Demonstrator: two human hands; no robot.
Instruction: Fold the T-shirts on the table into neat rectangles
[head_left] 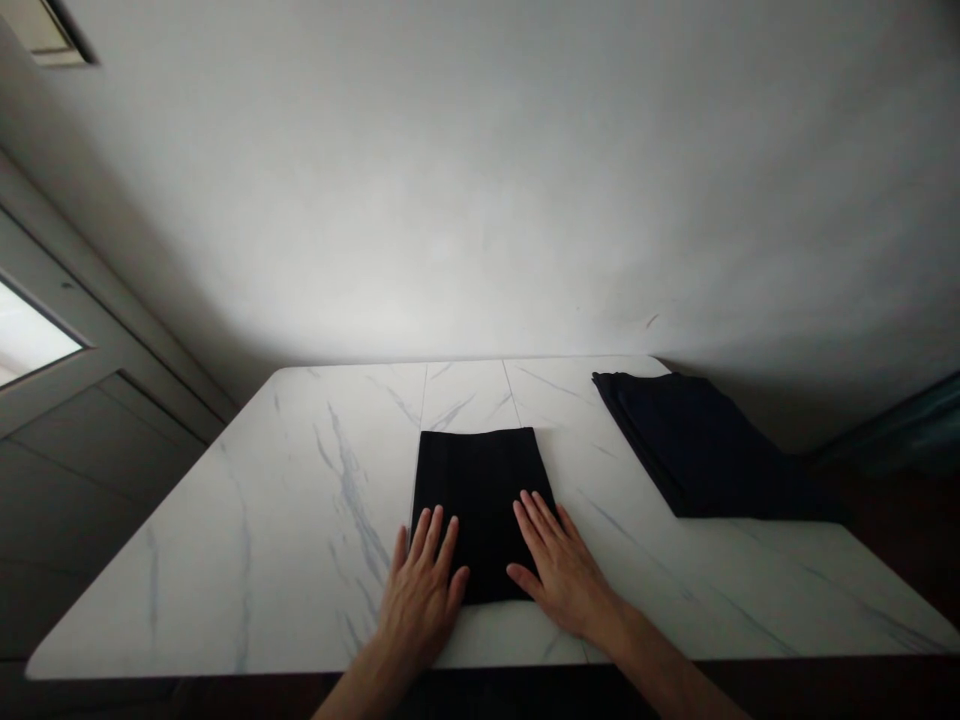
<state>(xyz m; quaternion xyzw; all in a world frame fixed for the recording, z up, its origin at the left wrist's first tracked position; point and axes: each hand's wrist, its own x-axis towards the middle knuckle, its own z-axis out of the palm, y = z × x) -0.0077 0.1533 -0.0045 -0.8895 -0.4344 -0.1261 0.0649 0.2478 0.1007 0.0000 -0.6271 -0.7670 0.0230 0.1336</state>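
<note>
A black folded cloth (480,480) lies flat on the white marbled table (300,520), near its middle. My left hand (421,590) rests palm down over the cloth's lower left edge, fingers spread and pointing away from me. On the lower right edge lies my right hand (561,570), also palm down, with its fingers stretched out and the thumb apart. Neither hand grips the cloth. The cloth's near corners are partly hidden under the hands.
Dark folded fabric (697,440) lies at the table's right side and reaches its right edge. A pale wall (480,200) stands behind the table. At the left is a door (105,380) with a bright pane.
</note>
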